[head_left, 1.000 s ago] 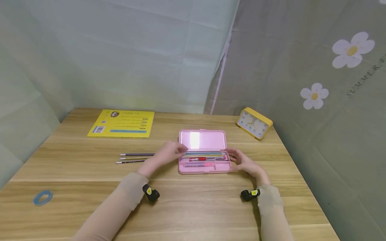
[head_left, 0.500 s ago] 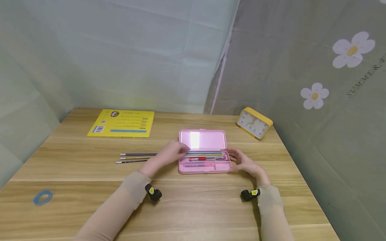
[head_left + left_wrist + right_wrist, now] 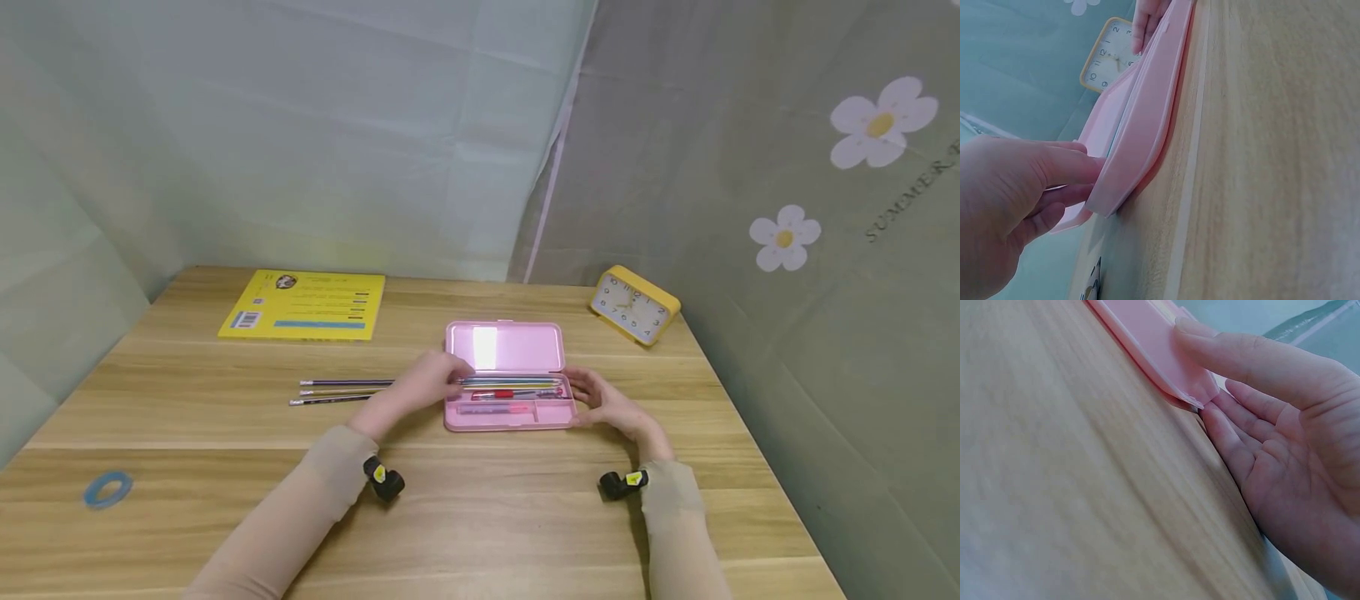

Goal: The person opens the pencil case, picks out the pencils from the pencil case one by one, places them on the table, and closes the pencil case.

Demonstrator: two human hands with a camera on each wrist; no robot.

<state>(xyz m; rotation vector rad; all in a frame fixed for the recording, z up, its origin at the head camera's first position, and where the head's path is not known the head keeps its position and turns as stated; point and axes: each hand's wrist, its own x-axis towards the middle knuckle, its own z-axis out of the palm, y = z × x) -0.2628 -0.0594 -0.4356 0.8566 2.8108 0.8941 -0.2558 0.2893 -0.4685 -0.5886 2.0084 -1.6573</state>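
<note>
A pink pencil case (image 3: 551, 417) lies on the wooden table with its lid raised toward the back. Blue and yellow pencils (image 3: 517, 382) fill its rear compartment, beside a red-and-clear pen (image 3: 502, 394). A pen with a pink-red tip (image 3: 487, 409) lies in the front compartment. My left hand (image 3: 426, 379) reaches over the left end, thumb and forefinger at the pencils' left ends; I cannot tell whether they pinch them. My right hand (image 3: 611, 410) grips the right end, its thumb (image 3: 1200, 347) on the near side and its other fingers against the end wall.
Several striped pencils (image 3: 330, 392) with white ends lie left of the case, partly behind the left arm. A yellow book (image 3: 315, 304) lies at the back left. A yellow alarm clock (image 3: 633, 308) stands at the back right, and a blue ring (image 3: 107, 490) lies front left.
My left hand has shifted slightly to the right over the case's left end, uncovering more of the loose pencils. The right hand and the case have stayed put.
</note>
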